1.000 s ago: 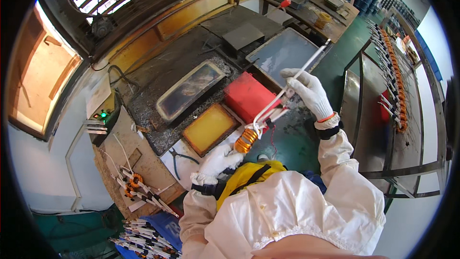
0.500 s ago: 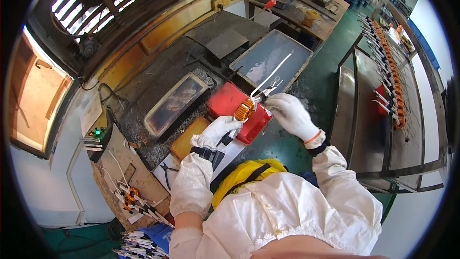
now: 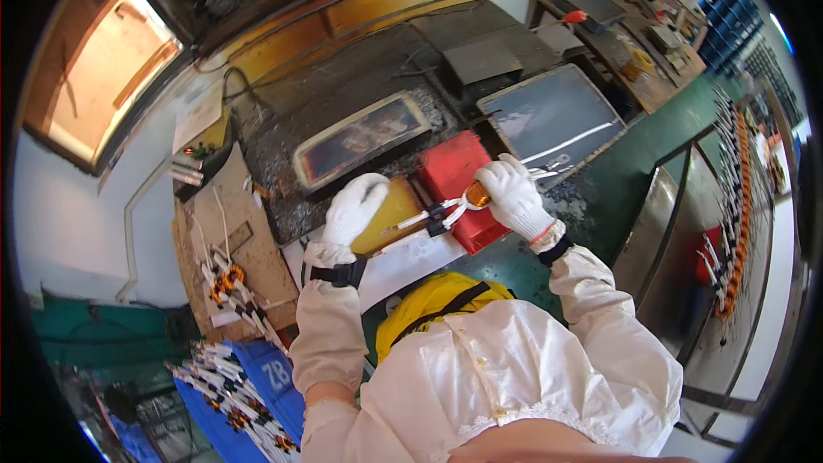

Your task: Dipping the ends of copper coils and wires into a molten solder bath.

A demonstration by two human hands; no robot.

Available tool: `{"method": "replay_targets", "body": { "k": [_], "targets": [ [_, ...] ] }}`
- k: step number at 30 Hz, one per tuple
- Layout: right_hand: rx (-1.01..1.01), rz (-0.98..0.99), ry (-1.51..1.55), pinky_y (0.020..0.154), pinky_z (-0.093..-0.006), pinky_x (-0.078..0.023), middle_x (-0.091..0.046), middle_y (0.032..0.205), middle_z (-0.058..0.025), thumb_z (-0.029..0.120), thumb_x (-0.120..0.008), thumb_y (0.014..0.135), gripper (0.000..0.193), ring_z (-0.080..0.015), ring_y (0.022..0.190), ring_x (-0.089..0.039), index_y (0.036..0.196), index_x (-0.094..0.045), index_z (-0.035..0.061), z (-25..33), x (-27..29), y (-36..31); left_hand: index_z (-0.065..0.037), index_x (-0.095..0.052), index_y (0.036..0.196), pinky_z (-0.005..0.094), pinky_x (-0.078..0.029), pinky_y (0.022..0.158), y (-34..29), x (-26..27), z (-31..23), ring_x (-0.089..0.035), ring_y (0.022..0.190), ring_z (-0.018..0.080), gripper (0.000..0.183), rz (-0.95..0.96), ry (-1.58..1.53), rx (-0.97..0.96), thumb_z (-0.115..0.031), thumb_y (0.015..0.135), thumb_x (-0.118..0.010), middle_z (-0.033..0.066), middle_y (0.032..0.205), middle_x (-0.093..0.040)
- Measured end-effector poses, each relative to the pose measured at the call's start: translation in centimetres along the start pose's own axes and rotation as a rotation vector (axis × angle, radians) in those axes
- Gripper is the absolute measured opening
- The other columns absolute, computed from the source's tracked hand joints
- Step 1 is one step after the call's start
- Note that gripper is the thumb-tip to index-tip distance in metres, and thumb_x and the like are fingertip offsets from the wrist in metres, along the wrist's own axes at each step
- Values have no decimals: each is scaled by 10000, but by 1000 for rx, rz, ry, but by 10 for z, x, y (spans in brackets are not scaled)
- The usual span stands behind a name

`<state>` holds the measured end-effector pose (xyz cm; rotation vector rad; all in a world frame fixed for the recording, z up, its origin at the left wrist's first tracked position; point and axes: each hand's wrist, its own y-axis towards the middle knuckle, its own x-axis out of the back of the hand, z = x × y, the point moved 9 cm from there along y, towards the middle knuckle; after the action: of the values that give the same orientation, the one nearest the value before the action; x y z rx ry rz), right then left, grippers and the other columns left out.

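Note:
My right hand (image 3: 512,197), in a white glove, is closed around a copper-wound ring coil (image 3: 477,195) above a red plastic box (image 3: 453,165). White leads with black sleeves (image 3: 436,226) stick out from the coil toward my left hand, and more white leads point away to the far right. My left hand (image 3: 353,208), also gloved, is apart from the coil, beside a yellowish block or tray (image 3: 384,221). Its fingers are curved, with the thumb apart and nothing visible in them.
A framed trough with dark shiny contents (image 3: 302,163) lies beyond my left hand; a larger grey tray (image 3: 621,124) sits at right. Coils with leads lie on the left board (image 3: 227,283) and in a blue bin (image 3: 279,369). A metal rack (image 3: 677,231) at right holds a row of coils.
My left hand has let go of the coil and moved left. My right hand has gone from the leads to the coil's body, which is turned with leads pointing left. The whole view has shifted.

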<state>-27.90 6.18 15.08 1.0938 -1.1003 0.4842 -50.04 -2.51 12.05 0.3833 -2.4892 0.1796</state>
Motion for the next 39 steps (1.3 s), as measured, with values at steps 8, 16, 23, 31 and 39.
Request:
{"method": "replay_targets", "body": {
  "k": [8,16,23,31,39],
  "targets": [
    [-35,-46,141,974,-461,-398,-576,904,-98,-54,-558,585,397,-314,917,-561,958,-542,81,-2,1,4,-3,-601,1025,297,-453,808,-80,4,59,-601,896,219,237,-84,-94,100,-193,900,-532,135,948,-627],
    [-32,-41,118,980,-465,-386,-569,885,-97,-37,-579,599,383,-300,903,-564,957,-546,92,0,1,4,-29,-605,1078,339,-476,791,-94,-22,27,-617,900,296,312,83,105,44,-281,902,-554,188,989,-626],
    [-14,-35,152,991,-465,-379,-568,882,-90,-45,-582,593,396,-294,918,-561,960,-547,99,0,0,5,-31,-556,1130,394,-469,775,-87,-21,42,-613,875,346,421,-183,122,92,-383,908,-490,221,964,-625],
    [-51,25,103,994,-461,-376,-562,910,-97,-43,-584,600,399,-302,936,-552,969,-545,105,1,-6,4,-25,-612,892,407,-492,678,-63,-39,19,-627,740,358,391,74,204,153,-382,921,-453,185,752,-635],
    [-57,6,132,997,-458,-375,-555,902,-92,-30,-597,606,380,-302,925,-551,955,-544,109,-3,-8,7,-36,-607,741,436,-480,599,-70,-18,-30,-605,635,365,448,-40,513,123,-408,917,-430,201,666,-593]
  ]
}}
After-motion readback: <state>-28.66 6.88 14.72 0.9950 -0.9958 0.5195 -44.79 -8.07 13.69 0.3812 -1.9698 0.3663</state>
